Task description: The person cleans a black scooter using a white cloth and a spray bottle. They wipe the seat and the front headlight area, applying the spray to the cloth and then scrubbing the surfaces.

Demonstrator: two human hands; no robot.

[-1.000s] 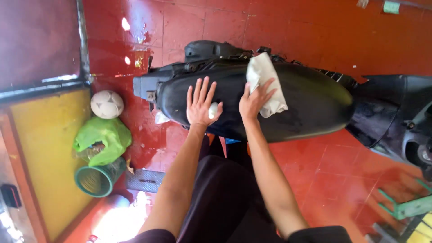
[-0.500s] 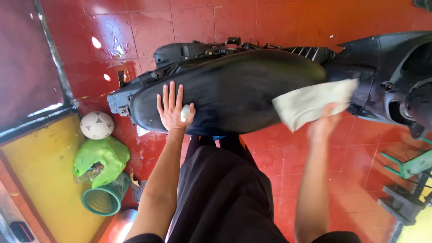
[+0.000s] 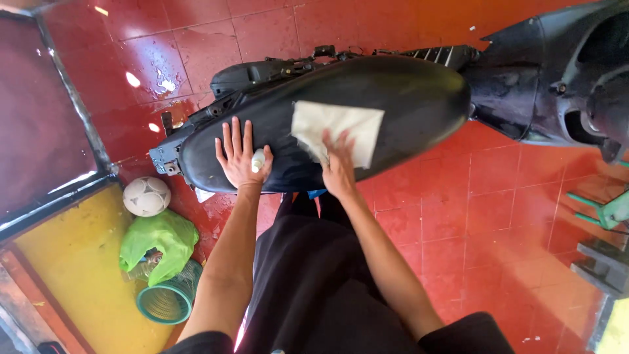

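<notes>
A black motorbike seat point(image 3: 406, 98) stretches across the upper middle of the view. My left hand point(image 3: 239, 154) lies flat on its rear part with fingers spread, a small white bottle point(image 3: 258, 160) tucked under the thumb. My right hand point(image 3: 339, 164) presses a pale cloth point(image 3: 341, 126) flat onto the middle of the seat. The black body of the bike point(image 3: 563, 72) continues to the right.
Wet red floor tiles point(image 3: 485, 216) surround the bike. At the lower left lie a white ball point(image 3: 147, 196), a green plastic bag point(image 3: 160, 239) and a green wire basket point(image 3: 167, 298) beside a yellow panel point(image 3: 72, 275). A green stand point(image 3: 606, 210) sits at the right edge.
My right hand has swung the cloth back from the right end of the seat onto its middle. My left hand has stayed flat on the rear of the seat.
</notes>
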